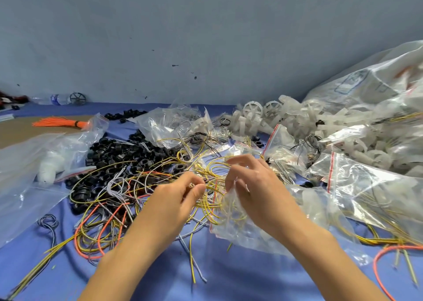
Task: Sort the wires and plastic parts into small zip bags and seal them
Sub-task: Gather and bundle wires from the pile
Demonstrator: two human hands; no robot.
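My left hand [178,195] pinches a small bundle of yellow wires [211,200] between thumb and fingers at the middle of the blue cloth. My right hand [251,179] grips the mouth of a small clear zip bag [238,229] that lies below it with yellow wire loops at its opening. A tangle of yellow, orange and grey wires [107,211] spreads out to the left. Behind that tangle lies a heap of black plastic rings [119,154]. White plastic wheels [286,117] are piled at the back right.
Several clear zip bags [370,186] with red seal strips lie at the right, under a big plastic sack [377,83]. A large clear bag [25,175] lies at the left. An orange wire bundle [59,122] rests on cardboard, and a water bottle [57,99] lies by the wall.
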